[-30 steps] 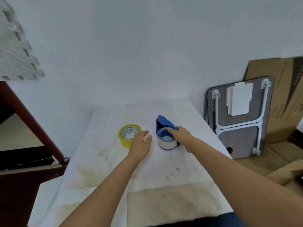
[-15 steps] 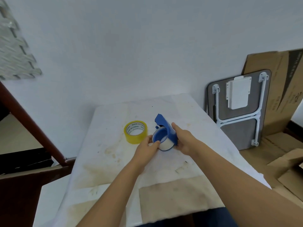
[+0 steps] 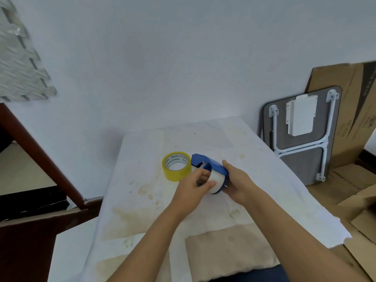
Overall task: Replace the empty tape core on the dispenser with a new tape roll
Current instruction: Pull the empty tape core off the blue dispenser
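I hold a blue tape dispenser just above the white-covered table. My right hand grips its blue body from the right side. A white empty core sits on the dispenser's wheel, and my left hand pinches that core from the left with thumb and fingers. A new yellow tape roll printed "MADE IN CHINA" lies flat on the table just left of the dispenser, touching nothing I hold.
A folded grey table with white legs leans on the wall to the right, with cardboard sheets behind and on the floor. A dark wooden rail slants at the left. A beige cloth patch lies near me.
My right hand lifted the dispenser off the table and tilted it. My left hand moved from beside the yellow roll onto the white core. The view shifted slightly.
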{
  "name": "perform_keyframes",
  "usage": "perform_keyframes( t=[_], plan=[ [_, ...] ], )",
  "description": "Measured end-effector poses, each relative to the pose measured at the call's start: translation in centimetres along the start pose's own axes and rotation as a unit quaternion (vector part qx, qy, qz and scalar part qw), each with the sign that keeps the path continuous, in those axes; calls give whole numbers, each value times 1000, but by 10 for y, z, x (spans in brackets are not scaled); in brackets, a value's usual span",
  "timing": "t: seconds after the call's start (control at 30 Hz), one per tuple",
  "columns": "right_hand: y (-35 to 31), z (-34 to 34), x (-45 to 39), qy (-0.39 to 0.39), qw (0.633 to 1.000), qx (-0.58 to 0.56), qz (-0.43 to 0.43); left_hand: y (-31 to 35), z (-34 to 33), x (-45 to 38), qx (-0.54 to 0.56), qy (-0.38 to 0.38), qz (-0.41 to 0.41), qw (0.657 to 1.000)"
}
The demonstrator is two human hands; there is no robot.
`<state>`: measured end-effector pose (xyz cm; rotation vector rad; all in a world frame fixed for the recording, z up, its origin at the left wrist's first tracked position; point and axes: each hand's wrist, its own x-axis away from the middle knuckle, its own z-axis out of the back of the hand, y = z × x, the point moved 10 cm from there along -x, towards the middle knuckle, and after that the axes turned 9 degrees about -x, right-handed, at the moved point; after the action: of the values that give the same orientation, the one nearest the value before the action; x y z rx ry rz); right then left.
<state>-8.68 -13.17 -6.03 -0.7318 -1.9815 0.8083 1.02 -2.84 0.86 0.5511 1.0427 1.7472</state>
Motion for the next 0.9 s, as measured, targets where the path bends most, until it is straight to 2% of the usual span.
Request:
perform_keyframes(
  t=[0.1,0.17,0.33,0.4,0.5,0.6,0.77,0.9],
  plan=[
    [-22,5,3,19,992,113,53,-4,8,-5,142,2,60,988],
    [-23,2,7,-2,993,116,24,-4,11,-7,202,-4,84,976],
    [-30,-7,20,-31,995,84,-51,0,21,-3,218,-5,89,972],
    [-36,-7,25,-27,997,48,-62,9,24,3,167,-9,70,983],
    [-38,-4,29,-39,996,0,-75,40,23,10,-42,-21,-22,999],
    [-31,1,30,-49,995,7,-86,68,5,12,-256,-24,-128,958],
    [-48,2,29,-117,993,21,-24,87,-24,4,-334,-5,-248,909],
    [-58,24,15,-95,993,72,12,83,-33,-9,-370,6,-262,891]
  ],
)
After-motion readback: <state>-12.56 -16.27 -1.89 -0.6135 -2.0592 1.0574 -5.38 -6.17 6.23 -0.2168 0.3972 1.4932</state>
